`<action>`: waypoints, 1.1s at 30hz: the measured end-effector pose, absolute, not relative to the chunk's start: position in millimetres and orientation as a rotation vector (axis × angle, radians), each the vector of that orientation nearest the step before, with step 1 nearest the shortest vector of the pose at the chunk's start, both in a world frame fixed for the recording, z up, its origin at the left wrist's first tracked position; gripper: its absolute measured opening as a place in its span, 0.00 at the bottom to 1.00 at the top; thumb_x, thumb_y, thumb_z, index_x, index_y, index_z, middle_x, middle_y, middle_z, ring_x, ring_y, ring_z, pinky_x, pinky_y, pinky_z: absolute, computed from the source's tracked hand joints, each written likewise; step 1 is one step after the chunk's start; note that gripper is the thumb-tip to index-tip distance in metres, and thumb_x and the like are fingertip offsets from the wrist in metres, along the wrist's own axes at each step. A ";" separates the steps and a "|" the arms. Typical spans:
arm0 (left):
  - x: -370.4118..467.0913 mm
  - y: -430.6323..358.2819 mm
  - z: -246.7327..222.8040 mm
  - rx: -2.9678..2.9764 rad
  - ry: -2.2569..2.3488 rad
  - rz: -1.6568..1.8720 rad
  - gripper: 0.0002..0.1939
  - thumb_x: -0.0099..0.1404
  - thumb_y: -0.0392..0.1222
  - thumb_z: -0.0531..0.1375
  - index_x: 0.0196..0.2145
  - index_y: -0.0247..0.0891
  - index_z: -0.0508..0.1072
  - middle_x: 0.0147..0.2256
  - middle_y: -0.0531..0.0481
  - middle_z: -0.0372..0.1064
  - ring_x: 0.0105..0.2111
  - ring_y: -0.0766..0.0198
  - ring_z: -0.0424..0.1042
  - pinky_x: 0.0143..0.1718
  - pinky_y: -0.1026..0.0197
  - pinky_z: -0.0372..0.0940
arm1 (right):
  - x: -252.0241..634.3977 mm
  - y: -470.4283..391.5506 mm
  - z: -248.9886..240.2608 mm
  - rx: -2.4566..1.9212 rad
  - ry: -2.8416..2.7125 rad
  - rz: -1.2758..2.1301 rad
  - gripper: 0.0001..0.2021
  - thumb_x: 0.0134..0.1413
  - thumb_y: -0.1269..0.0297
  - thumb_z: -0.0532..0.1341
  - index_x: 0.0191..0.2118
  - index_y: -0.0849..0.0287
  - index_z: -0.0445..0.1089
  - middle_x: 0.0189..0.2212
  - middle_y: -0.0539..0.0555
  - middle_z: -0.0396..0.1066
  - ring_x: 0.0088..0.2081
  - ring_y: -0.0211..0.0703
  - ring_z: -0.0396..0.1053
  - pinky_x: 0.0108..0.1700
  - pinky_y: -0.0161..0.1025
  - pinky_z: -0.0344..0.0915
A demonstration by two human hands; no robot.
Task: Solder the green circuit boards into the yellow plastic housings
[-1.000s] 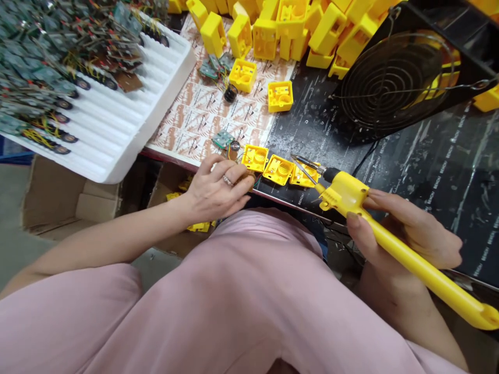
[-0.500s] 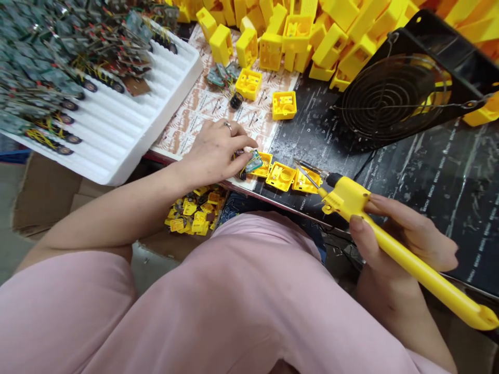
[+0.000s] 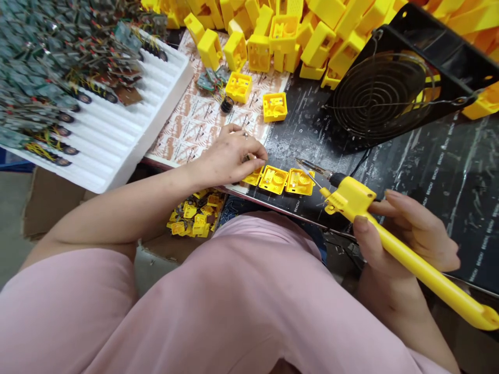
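My left hand [image 3: 236, 157] is bent over the leftmost of three small yellow plastic cases [image 3: 252, 178] at the table's front edge. Thumb and index finger are curled together, with a dark bit just showing between them; the rest is hidden. To the right lie a middle open case [image 3: 273, 179] and a right-hand open case [image 3: 300, 182]. My right hand [image 3: 413, 234] is closed around a yellow gun-style soldering iron [image 3: 390, 236]. Its metal tip [image 3: 310, 166] points left, seen just above the right-hand case.
A white foam tray [image 3: 156, 104] full of circuit boards with wires stands left. Yellow housings [image 3: 210, 49] are heaped at the back. A black fan [image 3: 390, 93] is at the right rear. Two yellow cases [image 3: 275, 107] lie mid-table. Below the edge is a box of yellow parts [image 3: 195, 213].
The green circuit board that showed at my left fingertips is out of sight now. That hand has moved slightly right over the leftmost case. The soldering iron stays almost where it was.
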State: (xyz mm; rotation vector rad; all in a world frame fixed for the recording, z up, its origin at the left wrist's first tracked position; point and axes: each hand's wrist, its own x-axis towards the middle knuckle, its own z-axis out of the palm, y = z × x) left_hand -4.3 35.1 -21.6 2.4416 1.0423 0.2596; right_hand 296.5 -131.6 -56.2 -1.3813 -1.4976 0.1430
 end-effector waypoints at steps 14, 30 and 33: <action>4.6 14.3 -26.9 2.739 1.069 0.317 0.13 0.67 0.42 0.56 0.30 0.41 0.79 0.26 0.51 0.74 0.38 0.55 0.73 0.64 0.29 0.56 | 266.4 -141.1 -25.4 -1.415 -1.563 0.366 0.22 0.58 0.66 0.72 0.58 0.48 0.75 0.43 0.53 0.83 0.38 0.47 0.82 0.36 0.42 0.82; 10.4 26.3 -20.7 2.743 0.933 0.228 0.13 0.64 0.40 0.56 0.29 0.43 0.81 0.24 0.51 0.72 0.41 0.52 0.74 0.63 0.30 0.58 | 271.5 -118.1 -11.3 -1.084 -2.103 0.241 0.12 0.57 0.73 0.72 0.41 0.55 0.71 0.32 0.49 0.79 0.31 0.37 0.79 0.32 0.31 0.75; 10.8 28.3 -20.5 2.739 0.920 0.235 0.11 0.62 0.40 0.57 0.27 0.41 0.79 0.23 0.52 0.71 0.40 0.53 0.74 0.61 0.31 0.60 | 274.8 -120.3 -7.6 -1.165 -2.128 0.336 0.06 0.67 0.67 0.65 0.36 0.55 0.72 0.30 0.51 0.78 0.31 0.37 0.79 0.37 0.34 0.77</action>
